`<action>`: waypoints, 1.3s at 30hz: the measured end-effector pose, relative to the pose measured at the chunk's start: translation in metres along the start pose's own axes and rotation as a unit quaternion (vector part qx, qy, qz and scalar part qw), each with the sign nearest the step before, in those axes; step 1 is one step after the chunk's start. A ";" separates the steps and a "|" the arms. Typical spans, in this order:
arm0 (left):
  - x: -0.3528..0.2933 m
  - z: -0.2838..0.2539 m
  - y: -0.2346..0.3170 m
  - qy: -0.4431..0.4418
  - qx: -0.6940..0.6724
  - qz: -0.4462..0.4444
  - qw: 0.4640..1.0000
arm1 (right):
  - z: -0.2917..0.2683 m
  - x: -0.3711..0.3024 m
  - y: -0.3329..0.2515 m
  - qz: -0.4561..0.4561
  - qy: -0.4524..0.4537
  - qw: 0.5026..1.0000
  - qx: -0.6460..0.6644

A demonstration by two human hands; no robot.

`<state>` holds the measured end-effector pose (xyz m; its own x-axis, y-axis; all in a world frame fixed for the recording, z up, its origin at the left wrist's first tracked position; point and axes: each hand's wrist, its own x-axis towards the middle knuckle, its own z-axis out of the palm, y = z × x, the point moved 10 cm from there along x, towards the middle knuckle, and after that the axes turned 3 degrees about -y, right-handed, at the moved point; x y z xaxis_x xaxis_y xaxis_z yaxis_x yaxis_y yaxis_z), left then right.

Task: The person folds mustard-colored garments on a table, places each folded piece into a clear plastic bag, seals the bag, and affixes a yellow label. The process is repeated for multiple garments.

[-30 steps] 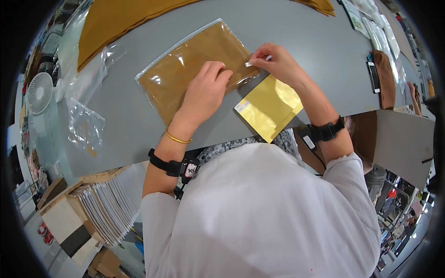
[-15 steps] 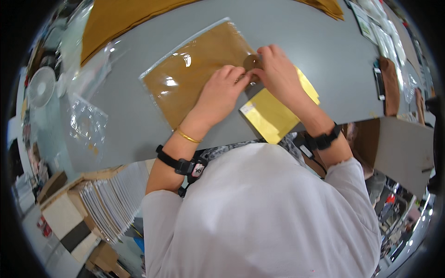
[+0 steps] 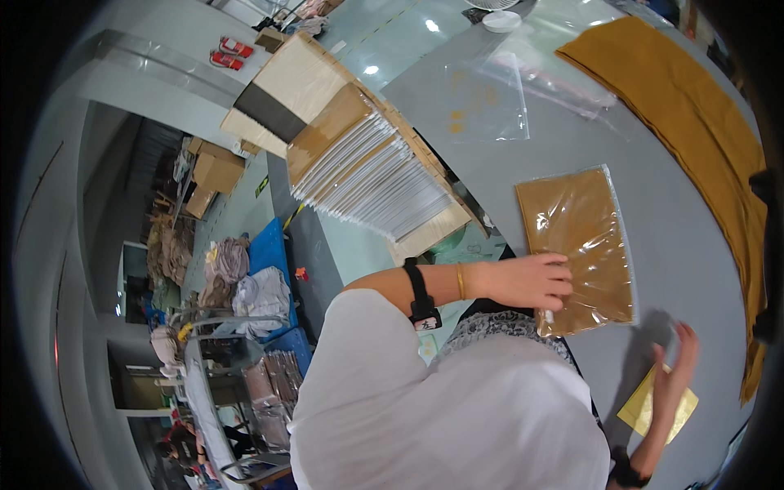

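1. A grey surface [image 3: 572, 143] spreads from 1 round to 4 o'clock.
2. At 12 o'clock, the pale green floor [image 3: 400, 53] carries a broken yellow line and bright glints of light.
3. A white wall [image 3: 155, 106] stands at 10 o'clock; two red fire extinguishers [image 3: 233, 51] show at 11.
4. Brown cardboard boxes [image 3: 217, 173] sit stacked towards 10 o'clock.
5. A blue platform [image 3: 268, 243] lies at 9 o'clock; a metal-railed trolley [image 3: 204, 390] stands at 8.
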<state>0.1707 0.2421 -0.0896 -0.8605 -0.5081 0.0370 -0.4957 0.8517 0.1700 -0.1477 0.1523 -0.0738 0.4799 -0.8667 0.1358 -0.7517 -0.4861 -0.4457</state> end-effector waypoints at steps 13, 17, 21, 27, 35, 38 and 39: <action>-0.336 -0.244 -0.023 0.511 -0.112 -0.524 0.672 | 0.115 0.159 -0.389 -0.211 -0.275 0.855 0.386; -0.445 -0.322 -0.096 0.422 -0.056 -0.580 0.694 | 0.132 0.217 -0.522 -0.192 -0.366 0.693 0.591; -0.521 -0.325 -0.227 0.227 -0.088 -0.630 0.737 | 0.170 0.225 -0.545 -0.120 -0.393 0.699 0.585; -0.535 -0.256 -0.287 0.212 0.287 -0.610 0.707 | 0.169 0.163 -0.347 -0.133 -0.295 0.874 0.361; -0.554 -0.157 -0.368 0.207 -0.054 -0.599 0.772 | -0.001 -0.044 0.001 0.318 0.089 0.918 -0.219; -0.579 -0.169 -0.385 0.143 -0.022 -0.669 0.729 | -0.008 -0.119 0.076 0.435 0.071 0.865 -0.239; -0.573 -0.186 -0.381 0.147 0.054 -0.663 0.732 | -0.020 -0.135 0.100 0.469 0.086 0.848 -0.230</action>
<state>0.8748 0.1849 0.0078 0.4404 -0.8894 0.1230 -0.8923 -0.4183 0.1697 -0.2969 0.2187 -0.1196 -0.4711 -0.8802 0.0573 -0.8820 0.4693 -0.0422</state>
